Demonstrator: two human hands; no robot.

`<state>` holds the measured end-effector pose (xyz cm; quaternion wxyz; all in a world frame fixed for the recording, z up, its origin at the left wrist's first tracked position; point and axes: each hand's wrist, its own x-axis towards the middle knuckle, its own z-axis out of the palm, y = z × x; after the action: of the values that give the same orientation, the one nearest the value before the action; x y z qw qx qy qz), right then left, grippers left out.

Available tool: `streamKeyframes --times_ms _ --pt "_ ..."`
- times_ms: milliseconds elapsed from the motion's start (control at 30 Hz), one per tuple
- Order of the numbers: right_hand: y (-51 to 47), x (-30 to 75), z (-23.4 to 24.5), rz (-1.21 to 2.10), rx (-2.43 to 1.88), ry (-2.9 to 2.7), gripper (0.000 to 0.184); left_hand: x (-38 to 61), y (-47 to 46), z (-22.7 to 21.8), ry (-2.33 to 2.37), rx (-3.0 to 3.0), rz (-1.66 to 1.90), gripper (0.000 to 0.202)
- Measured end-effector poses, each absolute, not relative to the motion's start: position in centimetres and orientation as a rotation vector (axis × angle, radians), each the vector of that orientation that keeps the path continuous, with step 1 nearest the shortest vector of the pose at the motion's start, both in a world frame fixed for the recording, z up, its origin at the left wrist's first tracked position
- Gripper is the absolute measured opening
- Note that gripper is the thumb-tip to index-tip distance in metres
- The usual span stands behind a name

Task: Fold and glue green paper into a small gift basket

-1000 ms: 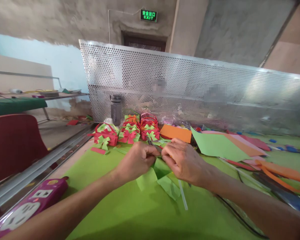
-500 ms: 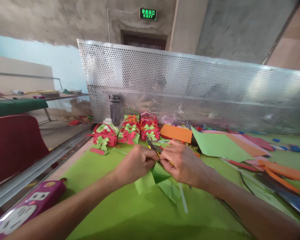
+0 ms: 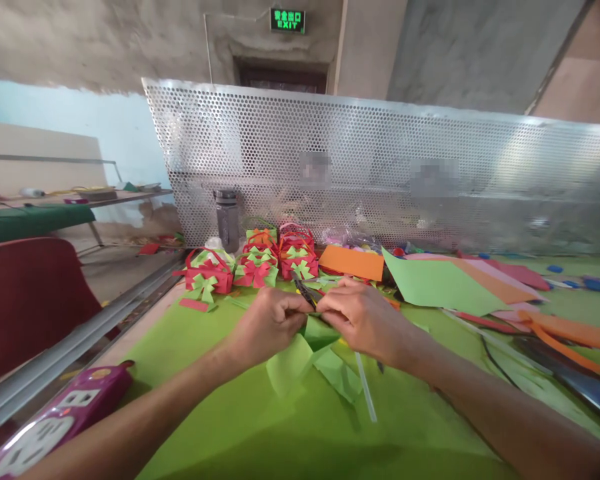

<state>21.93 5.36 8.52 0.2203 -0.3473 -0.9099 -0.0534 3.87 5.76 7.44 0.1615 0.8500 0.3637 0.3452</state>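
Both my hands meet over the green table cover. My left hand is closed, pinching the upper edge of a folded green paper piece. My right hand is closed too, gripping the same paper from the right; dark scissors poke up between the two hands, and I cannot tell which hand holds them. A thin clear stick lies on the cover just below my right hand.
Several red and green paper baskets stand beyond my hands, with a grey bottle behind them. Coloured paper sheets spread to the right. A perforated metal screen closes the back. A purple power strip lies at the near left, by a red chair.
My hands have stayed together on the green paper, working it slightly; the paper's lower flap has dropped a little. The view has shifted slightly.
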Motion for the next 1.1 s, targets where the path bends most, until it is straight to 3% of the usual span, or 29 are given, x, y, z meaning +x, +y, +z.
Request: streamKeyframes --times_ms 633,1100 --pt "5.7 21.9 7.2 -0.303 -0.818 -2.530 0.023 3.9 5.8 6.9 0.999 2.491 0.913 0.026" --pt "4.8 22.5 8.7 -0.430 -0.699 -2.434 0.023 4.5 5.3 10.2 0.987 2.624 0.830 0.027"
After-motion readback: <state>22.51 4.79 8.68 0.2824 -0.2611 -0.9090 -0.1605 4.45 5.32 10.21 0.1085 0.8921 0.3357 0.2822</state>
